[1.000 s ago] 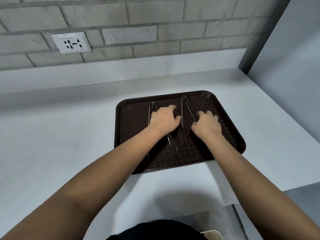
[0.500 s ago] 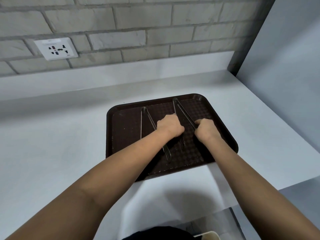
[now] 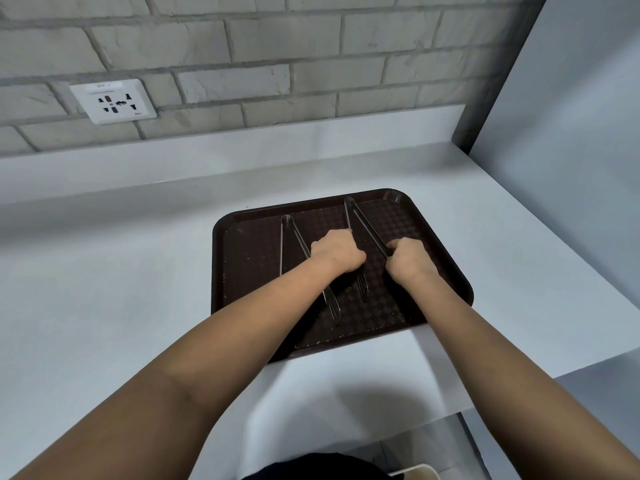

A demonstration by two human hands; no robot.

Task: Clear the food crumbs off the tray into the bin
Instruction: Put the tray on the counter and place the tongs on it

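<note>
Now both hands (image 3: 337, 251) (image 3: 410, 259) fisted around tongs (image 3: 363, 223) (image 3: 292, 237), fingers curled shut, crumbed tray (image 3: 249, 258) beneath.

Grey brick wall (image 3: 242, 46), white socket plate (image 3: 112, 101), pale grey counter (image 3: 104, 271), plain grey side panel (image 3: 571, 116)

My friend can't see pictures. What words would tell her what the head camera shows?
Two bare hands, left hand and right hand, each grip a pair of metal tongs lying on a dark brown tray speckled with crumbs. The tray sits on a white counter below a grey brick wall with a socket.
</note>
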